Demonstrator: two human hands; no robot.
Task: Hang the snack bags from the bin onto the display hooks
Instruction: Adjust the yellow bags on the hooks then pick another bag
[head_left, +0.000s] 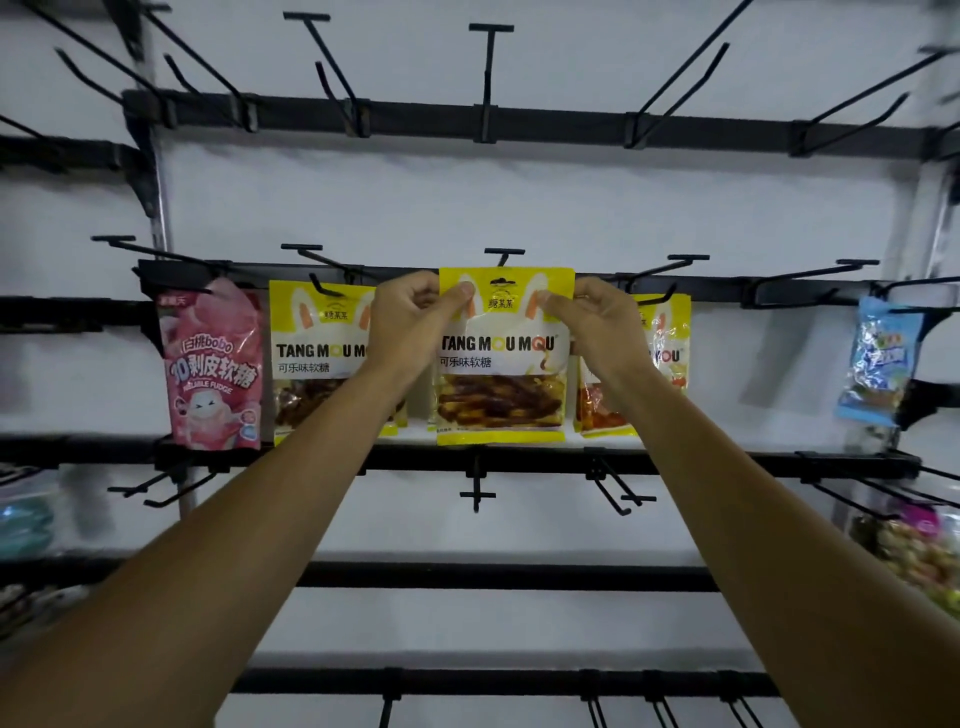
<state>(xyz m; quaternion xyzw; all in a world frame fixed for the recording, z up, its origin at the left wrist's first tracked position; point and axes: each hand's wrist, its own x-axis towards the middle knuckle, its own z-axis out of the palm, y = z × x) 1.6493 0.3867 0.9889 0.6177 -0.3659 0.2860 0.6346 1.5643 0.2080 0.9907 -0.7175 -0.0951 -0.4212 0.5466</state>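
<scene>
both hands (410, 317) pinching yellow bag's (501, 358) top corners

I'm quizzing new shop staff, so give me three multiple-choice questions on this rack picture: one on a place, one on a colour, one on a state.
1. Where does the pink peach gummy bag hang? A) left of the hanging Tang Mou Mou bag B) top rail C) bottom rail
2. What colour is the held Tang Mou Mou bag? A) blue B) pink C) yellow
3. How is it gripped? A) one hand B) left hand and right hand pinch its upper sides C) not held
Answers: 1A, it is leftmost in its row; 2C, its border is yellow; 3B, thumbs and fingers pinch beside its hang hole.
</scene>
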